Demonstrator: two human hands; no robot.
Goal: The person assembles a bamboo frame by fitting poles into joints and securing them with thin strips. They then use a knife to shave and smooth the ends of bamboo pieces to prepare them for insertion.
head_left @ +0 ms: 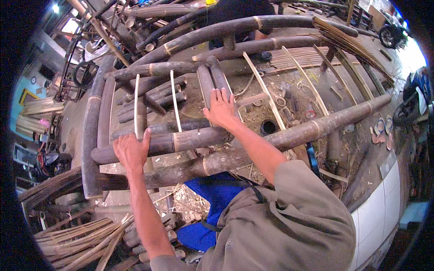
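Note:
A large frame of dark bamboo poles (312,128) lies across the space in front of me. Its left end has a raised section with a shorter near rail (190,139) and thin pale slats (175,101) running across. My left hand (131,150) grips that near rail toward its left end, thumb along the top and fingers bent over the pole. Farther right, my right hand (221,109) lies with outstretched fingers on a pair of dark bamboo crosspieces (205,81). The palm hides the lower part of these crosspieces.
Thin bamboo strips (352,49) rest on the frame's far right corner. Cut bamboo tubes (156,101) and scraps litter the floor below. More split bamboo (77,239) is piled at the lower left. Sandals (383,128) lie on the right. Another person (239,20) is beyond the frame.

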